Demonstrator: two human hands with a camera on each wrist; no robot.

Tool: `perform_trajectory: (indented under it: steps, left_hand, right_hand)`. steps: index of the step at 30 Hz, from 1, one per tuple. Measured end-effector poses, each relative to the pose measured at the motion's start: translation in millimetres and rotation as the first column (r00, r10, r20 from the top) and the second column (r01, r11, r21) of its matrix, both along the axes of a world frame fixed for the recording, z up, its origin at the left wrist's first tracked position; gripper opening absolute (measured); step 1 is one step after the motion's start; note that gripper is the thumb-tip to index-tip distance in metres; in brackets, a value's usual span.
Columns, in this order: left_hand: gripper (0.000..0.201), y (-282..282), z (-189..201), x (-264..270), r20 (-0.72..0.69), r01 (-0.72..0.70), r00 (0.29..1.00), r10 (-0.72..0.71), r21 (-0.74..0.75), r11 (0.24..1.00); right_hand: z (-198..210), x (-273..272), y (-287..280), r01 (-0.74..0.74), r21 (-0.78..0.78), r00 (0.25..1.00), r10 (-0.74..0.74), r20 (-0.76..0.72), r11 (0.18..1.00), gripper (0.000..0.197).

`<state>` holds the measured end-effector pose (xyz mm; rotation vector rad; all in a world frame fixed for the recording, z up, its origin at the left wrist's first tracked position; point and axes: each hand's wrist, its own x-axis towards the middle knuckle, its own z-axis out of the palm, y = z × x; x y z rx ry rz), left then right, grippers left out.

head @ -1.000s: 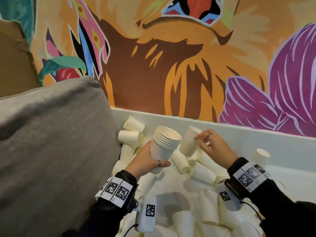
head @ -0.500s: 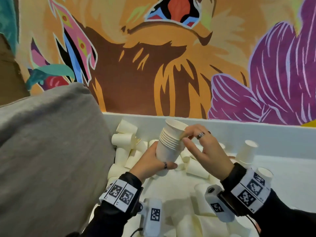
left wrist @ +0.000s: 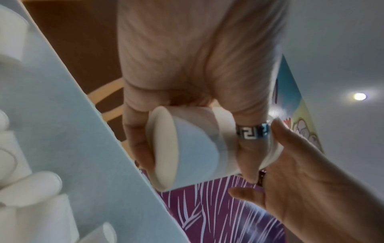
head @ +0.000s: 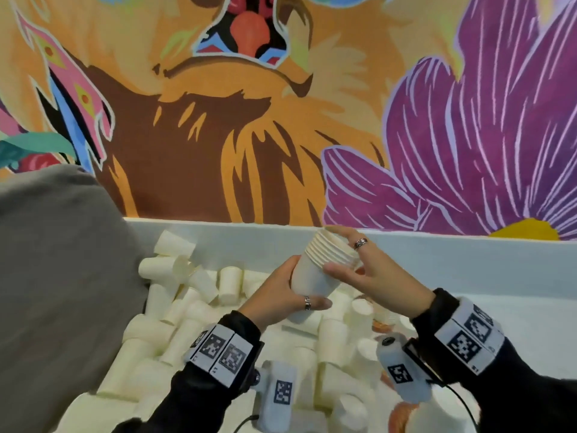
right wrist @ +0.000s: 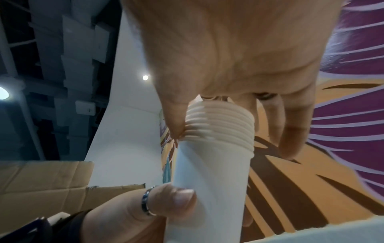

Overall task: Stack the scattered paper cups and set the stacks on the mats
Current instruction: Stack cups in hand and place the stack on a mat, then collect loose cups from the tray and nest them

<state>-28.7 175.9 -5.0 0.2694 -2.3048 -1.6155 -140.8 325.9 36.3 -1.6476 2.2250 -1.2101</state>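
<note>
A stack of several cream paper cups (head: 315, 276) is held in the air, tilted a little to the right, above the pile. My left hand (head: 290, 295) grips its lower body, ringed thumb in front and the fingers hidden behind. My right hand (head: 368, 270) lies over the stack's mouth, its fingers fairly straight across the top and its thumb touching the side of the rims. The right wrist view shows the ribbed rims of the stack (right wrist: 220, 128) under the right hand (right wrist: 239, 49). In the left wrist view the stack (left wrist: 193, 148) shows from its base.
Many loose cups (head: 193, 310) lie on their sides in a white walled bin (head: 437, 254) below both hands. A grey cushion (head: 62, 276) borders the left. A painted wall (head: 281, 135) rises behind. An orange patch (head: 402, 414) shows among the cups at lower right.
My right hand carried a single cup to the stack and seated it; that hand now lies over the mouth. The stack has risen and shifted right.
</note>
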Motion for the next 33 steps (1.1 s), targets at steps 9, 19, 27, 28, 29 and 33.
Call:
perform_trajectory:
  steps: [9, 19, 27, 28, 29, 33]
  left_hand:
    - [0.073, 69, -9, -81, 0.225, 0.168, 0.967, -0.119, -0.212, 0.963]
    - [0.065, 89, -22, -125, 0.147, -0.04, 0.987, 0.058, -0.12, 0.992]
    - [0.063, 113, -44, -165, 0.038, -0.102, 0.994, 0.107, -0.111, 0.989]
    - [0.063, 115, -48, -169, 0.06, -0.097, 0.993, 0.105, -0.124, 0.988]
    - [0.063, 117, -53, -173, 0.086, -0.09, 0.991, 0.103, -0.137, 0.986]
    - [0.059, 125, -69, -184, 0.198, -0.052, 0.976, 0.094, -0.207, 0.977]
  right_hand:
    - [-22, -86, 84, -0.036, 0.133, 0.981, 0.01, 0.192, 0.99, 0.072]
    - [-86, -163, 115, -0.019, 0.165, 0.935, -0.041, 0.353, 0.986, 0.078]
    - [-133, -177, 108, 0.046, 0.177, 0.956, -0.094, 0.279, 0.983, 0.072]
    - [-137, -179, 107, 0.045, 0.196, 0.954, -0.101, 0.282, 0.98, 0.071]
    - [-141, -180, 108, 0.036, 0.22, 0.953, -0.1, 0.286, 0.975, 0.072]
    - [-159, -187, 113, -0.006, 0.339, 0.955, -0.096, 0.281, 0.941, 0.078]
